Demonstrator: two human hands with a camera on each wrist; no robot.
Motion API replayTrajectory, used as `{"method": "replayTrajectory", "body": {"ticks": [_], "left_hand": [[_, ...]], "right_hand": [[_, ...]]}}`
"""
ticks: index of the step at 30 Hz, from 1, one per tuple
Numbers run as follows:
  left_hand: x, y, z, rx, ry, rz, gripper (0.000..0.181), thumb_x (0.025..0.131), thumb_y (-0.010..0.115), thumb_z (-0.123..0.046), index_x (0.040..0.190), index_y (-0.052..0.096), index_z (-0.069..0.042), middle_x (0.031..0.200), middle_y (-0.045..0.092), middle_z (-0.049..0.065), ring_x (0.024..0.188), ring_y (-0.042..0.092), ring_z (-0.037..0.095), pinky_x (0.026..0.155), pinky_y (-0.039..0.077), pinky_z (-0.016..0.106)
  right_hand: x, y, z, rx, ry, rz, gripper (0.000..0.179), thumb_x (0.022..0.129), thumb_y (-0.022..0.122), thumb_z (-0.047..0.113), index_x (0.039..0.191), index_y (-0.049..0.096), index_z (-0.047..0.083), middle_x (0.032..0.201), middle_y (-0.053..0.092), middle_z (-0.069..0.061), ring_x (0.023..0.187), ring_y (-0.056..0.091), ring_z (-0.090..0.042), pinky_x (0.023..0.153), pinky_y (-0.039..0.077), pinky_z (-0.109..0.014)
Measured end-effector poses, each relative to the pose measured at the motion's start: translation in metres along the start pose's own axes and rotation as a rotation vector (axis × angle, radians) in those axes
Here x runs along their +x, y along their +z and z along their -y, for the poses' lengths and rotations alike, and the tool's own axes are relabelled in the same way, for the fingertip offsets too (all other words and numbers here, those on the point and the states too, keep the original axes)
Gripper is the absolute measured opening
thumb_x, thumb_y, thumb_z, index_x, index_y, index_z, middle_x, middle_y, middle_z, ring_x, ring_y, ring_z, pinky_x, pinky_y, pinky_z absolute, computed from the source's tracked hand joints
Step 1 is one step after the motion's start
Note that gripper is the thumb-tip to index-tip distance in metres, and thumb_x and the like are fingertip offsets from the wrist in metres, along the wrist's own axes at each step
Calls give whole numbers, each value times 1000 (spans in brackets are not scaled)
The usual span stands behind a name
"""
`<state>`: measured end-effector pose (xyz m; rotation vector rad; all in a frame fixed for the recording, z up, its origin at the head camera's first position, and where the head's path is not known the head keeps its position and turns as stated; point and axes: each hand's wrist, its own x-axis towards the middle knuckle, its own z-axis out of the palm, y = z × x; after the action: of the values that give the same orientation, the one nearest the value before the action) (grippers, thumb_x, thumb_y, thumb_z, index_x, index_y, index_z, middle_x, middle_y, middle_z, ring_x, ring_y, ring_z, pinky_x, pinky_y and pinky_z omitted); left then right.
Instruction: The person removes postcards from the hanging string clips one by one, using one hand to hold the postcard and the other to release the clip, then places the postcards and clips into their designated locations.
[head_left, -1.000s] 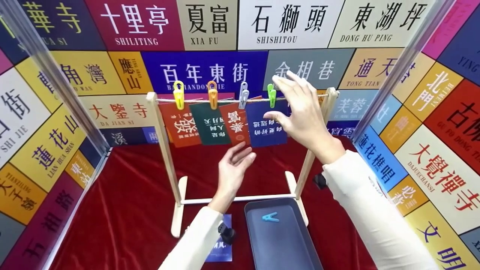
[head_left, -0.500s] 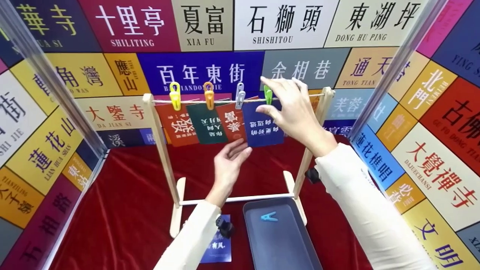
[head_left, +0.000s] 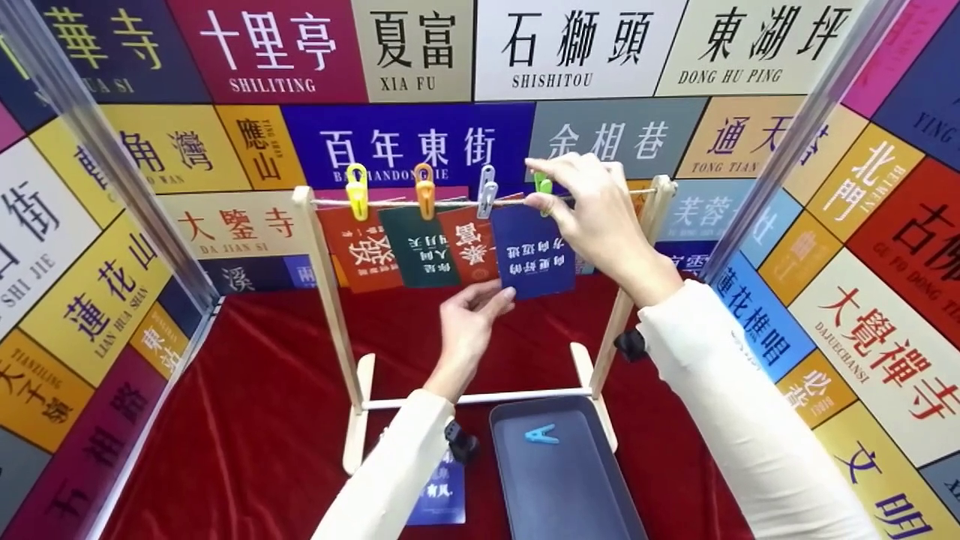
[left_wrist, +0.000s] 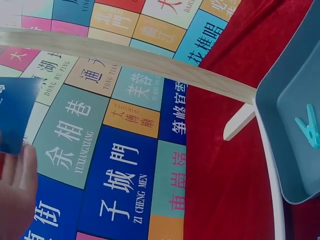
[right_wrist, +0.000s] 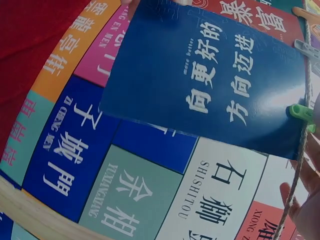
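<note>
A blue card with white characters hangs from a string. My left hand pinches its lower left corner, thumb in front; the left wrist view shows this card at the fingers. Up at the string, my right hand holds a green clothespin between thumb and forefinger, partly hiding it. In the right wrist view the green clothespin sits at the card's top edge. Left of it hang a red card, a dark green card and an orange-red card.
Grey, orange and yellow clothespins grip the string on a wooden frame. Below, a dark grey tray holds a light blue clothespin. Another blue card lies on red cloth. Sign-covered walls stand around.
My right thumb and forefinger have closed in on the green clothespin. My left hand has moved slightly right to the blue card's corner, and the card hangs slightly turned and lower.
</note>
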<state>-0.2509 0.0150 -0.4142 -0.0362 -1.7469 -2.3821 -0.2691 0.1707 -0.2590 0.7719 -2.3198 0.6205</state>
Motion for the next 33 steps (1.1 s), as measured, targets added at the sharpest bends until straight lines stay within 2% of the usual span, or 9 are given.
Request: {"method": "replayTrajectory", "body": {"ticks": [4,9,12,17,20,24,27,30,33], "left_hand": [[0,0,0,-51,-4,-8,20,86,74,5,103,71,14,85,75,14,70,75,18,77,65,36],[-2,-1,-1,-60,7,-19,20,85,74,5,103,72,14,82,74,9,73,77,26,76,65,36],[-3,-1,-1,-49,9,-23,21,86,74,5,104,72,14,84,74,13,76,77,31,77,65,36],[-3,-1,-3,-58,-7,-36,23,86,74,4,107,72,14,95,75,25,74,77,28,78,65,35],[-3,-2,-5,-73,-23,-42,25,86,74,4,109,71,14,100,74,29,73,77,25,79,65,35],[-5,-2,-5,-70,-43,-42,26,86,74,4,110,70,14,101,74,28,72,77,23,81,64,34],[-6,-2,-5,-74,-54,-45,26,86,73,4,110,70,14,102,74,28,74,77,26,80,64,34],[-6,-2,-3,-83,-61,-46,26,86,73,5,110,70,15,102,74,28,78,77,31,80,65,34],[-7,-1,-2,-68,-65,-39,26,86,74,4,110,70,14,103,74,28,77,77,30,80,64,34]], "right_hand": [[1,-2,1,40,29,3,44,92,67,32,132,66,12,119,71,-10,109,59,-30,92,37,-44],[3,-4,1,145,62,8,42,92,68,26,128,67,5,112,71,-17,102,61,-32,97,44,-45],[3,-5,1,175,91,9,44,93,68,25,130,66,3,109,71,-18,99,63,-30,98,50,-42],[4,-8,3,201,165,-10,44,89,72,23,129,67,4,104,74,-16,96,69,-26,92,57,-36],[5,-9,4,214,209,-15,38,88,74,22,123,71,6,103,75,-13,92,70,-22,87,58,-30],[4,-9,7,227,260,-29,30,88,75,23,113,73,7,99,76,-9,86,69,-16,81,54,-19],[4,-8,10,227,241,-57,27,86,76,22,108,73,5,95,76,-10,82,68,-15,77,52,-15],[4,-8,12,226,178,-93,26,85,77,20,104,73,2,93,76,-11,80,70,-17,74,53,-13],[4,-7,13,226,119,-134,25,85,77,19,101,73,0,91,77,-13,78,73,-18,70,53,-11]]}}
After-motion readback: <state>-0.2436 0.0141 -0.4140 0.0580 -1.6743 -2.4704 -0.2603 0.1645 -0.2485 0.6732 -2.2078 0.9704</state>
